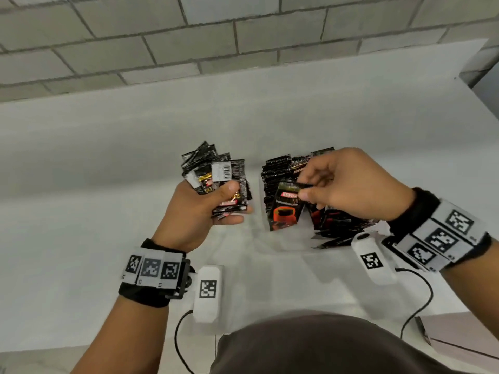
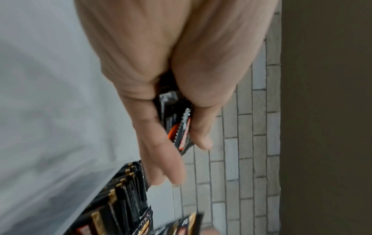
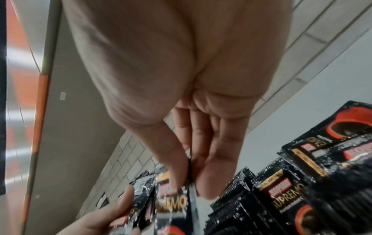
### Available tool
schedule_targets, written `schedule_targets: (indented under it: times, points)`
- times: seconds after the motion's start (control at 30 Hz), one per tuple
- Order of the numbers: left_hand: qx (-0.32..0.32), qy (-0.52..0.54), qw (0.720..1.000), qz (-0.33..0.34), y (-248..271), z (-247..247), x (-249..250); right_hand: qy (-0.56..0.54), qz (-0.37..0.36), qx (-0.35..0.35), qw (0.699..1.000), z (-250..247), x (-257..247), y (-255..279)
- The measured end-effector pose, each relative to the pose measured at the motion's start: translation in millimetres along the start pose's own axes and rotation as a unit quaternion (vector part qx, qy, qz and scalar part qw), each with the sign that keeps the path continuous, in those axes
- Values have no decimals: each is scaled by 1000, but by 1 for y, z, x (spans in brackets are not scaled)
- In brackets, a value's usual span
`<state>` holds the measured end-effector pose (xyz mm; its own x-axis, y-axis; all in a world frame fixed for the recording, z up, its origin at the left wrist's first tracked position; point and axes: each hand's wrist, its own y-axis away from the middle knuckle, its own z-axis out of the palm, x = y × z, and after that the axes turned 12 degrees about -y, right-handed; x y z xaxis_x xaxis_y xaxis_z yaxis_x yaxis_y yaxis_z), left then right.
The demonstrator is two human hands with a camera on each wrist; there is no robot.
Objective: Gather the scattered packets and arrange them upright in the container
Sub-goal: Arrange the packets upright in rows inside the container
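A: Right, single packet (image 1: 286, 205) is pinched at its top edge by right hand (image 1: 351, 184), long axis roughly vertical, hung over container (image 1: 259, 238)'s near-left corner.

B: Row (image 1: 275, 168) already stood upright just behind it; the drop is judged straight down. Left hand?

A: Left hand (image 1: 194, 211), fingers (image 2: 161, 152) curled, a fanned stack (image 1: 221, 179) gripped above the surface (image 1: 108, 157), just beside the container.

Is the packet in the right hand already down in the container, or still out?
Still out: the right hand pinches the packet by its top edge, above the upright packets in the container.
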<state>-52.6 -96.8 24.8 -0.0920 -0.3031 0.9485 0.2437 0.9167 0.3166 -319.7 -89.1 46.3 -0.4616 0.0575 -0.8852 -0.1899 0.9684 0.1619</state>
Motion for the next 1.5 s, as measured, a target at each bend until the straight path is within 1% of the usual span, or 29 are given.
schedule_targets:
  times: [0.07, 0.13, 0.3, 0.5, 0.63, 0.87, 0.93, 1.0, 1.07, 1.13, 1.17, 1.2, 1.23, 1.3, 1.33, 1.37, 1.4, 1.43, 1.5]
  points:
    - [19, 17, 1000, -11, 1, -7, -2, 64, 7, -40, 997, 5, 5, -1]
    - [24, 34, 999, -19, 1, -10, -3, 115, -1, -52, 992, 15, 11, -4]
    - [5, 60, 997, -37, 2, -9, -8, 173, -32, -40, 984, 34, 23, -17]
    - [-40, 91, 994, -43, 3, -13, -14, 257, -18, -17, 966, 41, 28, -19]
    - [-62, 87, 993, -42, 4, -14, -17, 276, -11, -11, 961, 39, 27, -16]
    - [-95, 51, 993, -44, 4, -4, -15, 252, -4, 2, 968, 26, 17, -13]
    - [-104, 37, 993, -45, 5, 1, -13, 184, -14, 21, 983, 23, 12, -11]
    - [-115, 22, 992, -44, 5, 5, -12, 79, -29, 47, 995, 23, 2, -9]
    - [-129, 11, 991, -44, 5, 10, -11, -7, -31, 44, 999, 24, -8, -7]
    - [-145, 7, 989, -42, 6, 16, -9, -30, -26, 6, 999, 26, -12, -5]
    - [-148, 7, 988, -41, 7, 18, -8, -22, -29, 1, 999, 26, -11, -5]
    - [-145, 9, 989, -39, 6, 20, -7, -9, -35, 18, 999, 26, -9, -6]
    - [-136, 16, 990, -38, 7, 20, -7, 2, -43, 54, 998, 24, -7, -8]
    - [-113, 33, 992, -37, 6, 20, -9, 5, -86, 154, 984, 21, -6, -8]
    - [-104, 40, 993, -38, 6, 20, -9, -12, -126, 199, 972, 19, -9, -8]
    - [-99, 47, 993, -41, 7, 21, -10, -27, -178, 228, 957, 18, -11, -6]
    - [-96, 57, 993, -45, 7, 21, -9, -21, -233, 236, 943, 18, -13, -4]
    - [-95, 68, 992, -52, 7, 23, -8, 17, -286, 225, 931, 18, -12, -2]
    - [-87, 87, 990, -67, 7, 24, -5, 160, -371, 165, 900, 22, -2, 0]
